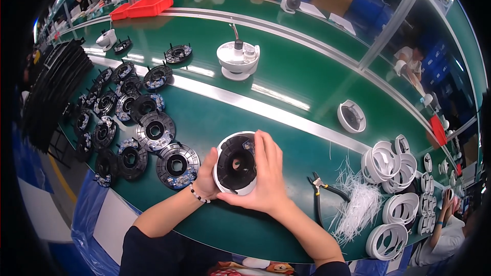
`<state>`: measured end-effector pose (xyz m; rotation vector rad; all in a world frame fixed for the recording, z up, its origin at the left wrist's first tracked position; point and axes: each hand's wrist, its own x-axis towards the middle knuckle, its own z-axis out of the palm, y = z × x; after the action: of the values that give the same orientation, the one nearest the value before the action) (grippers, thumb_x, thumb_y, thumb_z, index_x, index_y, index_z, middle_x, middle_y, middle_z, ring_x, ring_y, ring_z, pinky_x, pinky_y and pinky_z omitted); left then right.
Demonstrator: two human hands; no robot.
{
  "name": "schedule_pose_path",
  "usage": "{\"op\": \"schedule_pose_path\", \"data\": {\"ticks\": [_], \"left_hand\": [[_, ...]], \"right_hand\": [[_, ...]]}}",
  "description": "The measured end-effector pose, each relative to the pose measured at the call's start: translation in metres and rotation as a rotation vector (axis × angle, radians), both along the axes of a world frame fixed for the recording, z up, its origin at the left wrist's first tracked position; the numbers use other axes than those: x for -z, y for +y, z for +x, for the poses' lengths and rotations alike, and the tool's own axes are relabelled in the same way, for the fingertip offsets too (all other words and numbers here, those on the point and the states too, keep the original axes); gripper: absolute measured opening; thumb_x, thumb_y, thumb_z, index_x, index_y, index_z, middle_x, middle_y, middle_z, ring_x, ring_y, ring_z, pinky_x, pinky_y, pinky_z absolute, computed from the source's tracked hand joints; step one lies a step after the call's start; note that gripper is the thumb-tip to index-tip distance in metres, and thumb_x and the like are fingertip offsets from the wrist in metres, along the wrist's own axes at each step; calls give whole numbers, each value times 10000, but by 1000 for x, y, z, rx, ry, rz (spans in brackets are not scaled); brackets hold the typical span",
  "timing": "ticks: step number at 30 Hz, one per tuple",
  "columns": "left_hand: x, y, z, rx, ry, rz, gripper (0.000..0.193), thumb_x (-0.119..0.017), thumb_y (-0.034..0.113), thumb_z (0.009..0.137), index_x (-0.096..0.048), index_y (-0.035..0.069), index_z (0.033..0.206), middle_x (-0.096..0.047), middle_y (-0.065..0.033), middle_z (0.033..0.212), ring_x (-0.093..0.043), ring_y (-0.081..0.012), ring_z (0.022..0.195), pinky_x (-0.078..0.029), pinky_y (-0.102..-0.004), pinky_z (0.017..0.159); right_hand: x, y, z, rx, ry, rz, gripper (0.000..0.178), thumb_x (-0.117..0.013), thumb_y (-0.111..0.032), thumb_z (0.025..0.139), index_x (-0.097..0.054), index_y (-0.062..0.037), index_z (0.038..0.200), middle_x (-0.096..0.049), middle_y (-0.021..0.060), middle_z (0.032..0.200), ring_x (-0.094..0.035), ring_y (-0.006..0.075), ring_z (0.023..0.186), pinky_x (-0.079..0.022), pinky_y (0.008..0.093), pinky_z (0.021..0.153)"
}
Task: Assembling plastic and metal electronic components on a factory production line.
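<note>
White shell [219, 181] sits between both hands, its round mouth facing up, a black disc [229, 161] inside; no long axis shows. The right hand [268, 181] closes round its right edge, thumb along the near rim. The left hand [207, 176] clasps the left side, fingers hidden, nearer the loose discs [166, 166]; pliers [332, 190] lie right.

Sleeves [146, 252] are dk., approx. navy/blk, cut short; L wrist [203, 192] has bracelet [197, 197] w/ blk & wht beads.
</note>
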<state>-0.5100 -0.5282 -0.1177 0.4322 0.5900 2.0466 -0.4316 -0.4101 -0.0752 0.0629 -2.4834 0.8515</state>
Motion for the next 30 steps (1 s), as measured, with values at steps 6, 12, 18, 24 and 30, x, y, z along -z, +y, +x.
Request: {"op": "schedule_pose_path", "data": {"ticks": [6, 12, 18, 24, 30], "left_hand": [[2, -2, 0, 12, -4, 92, 622, -496, 417, 805, -334, 15, 1252, -457, -134, 1197, -478, -221, 1085, -392, -347, 931], [-30, 27, -5, 44, -58, 87, 517, -487, 311, 776, -413, -5, 1178, -511, -137, 1124, -519, -221, 1023, -416, -348, 900], [-56, 115, -28, 33, -24, -236, 321, -421, 308, 864, -497, 36, 1016, -569, -85, 970, -570, -179, 895, -494, -331, 752], [-34, 192, -27, 22, 85, -315, 239, -363, 229, 912, -444, 60, 1059, -527, -96, 1054, -548, -213, 965, -494, -427, 765], [22, 288, -92, -103, 31, -306, 243, -340, 173, 919, -447, -12, 1034, -547, -117, 1002, -545, -219, 941, -440, -362, 853]], "right_hand": [[2, -5, -2, 45, 43, -44, 1169, -786, -464, 441, -200, 76, 1296, -274, 255, 1284, -312, 391, 1149, -264, 456, 942], [6, 12, -7, 112, 237, -44, 1121, -757, -471, 494, -192, 57, 1306, -227, 256, 1335, -256, 399, 1212, -241, 450, 970], [6, 59, 17, 299, 247, -38, 928, -635, -405, 703, -122, 51, 1326, -98, 246, 1388, -140, 368, 1280, -128, 421, 1035], [10, 74, 121, 432, -253, 257, 899, -660, -462, 658, -259, 47, 1281, -171, 272, 1353, -188, 433, 1241, -160, 492, 1002], [26, 59, 155, 340, -710, 407, 1010, -650, -635, 558, -327, 27, 1249, -186, 272, 1338, -195, 468, 1215, -150, 613, 942]]}}
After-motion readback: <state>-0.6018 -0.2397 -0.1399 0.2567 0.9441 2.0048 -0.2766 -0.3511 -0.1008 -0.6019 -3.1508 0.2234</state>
